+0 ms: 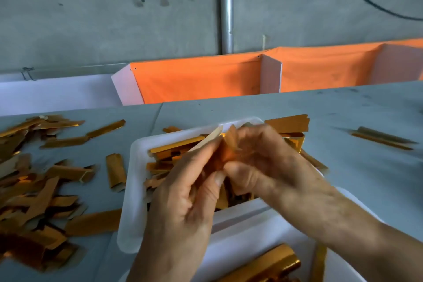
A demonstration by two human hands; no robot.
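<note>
Folding a gold foil-paper strip above a white plastic tray.
Pinched by left hand and right hand; best creased squarely, edges aligned.

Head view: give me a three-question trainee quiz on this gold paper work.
1. True or false: the left hand and the right hand both hold one gold paper piece over the white tray.
2. The loose pile of gold pieces lies on the table: A left of the tray, B right of the tray, C behind the tray.
3. Fill in: the cloth behind the table is coloured ____.
Key: 1 true; 2 A; 3 orange.
</note>
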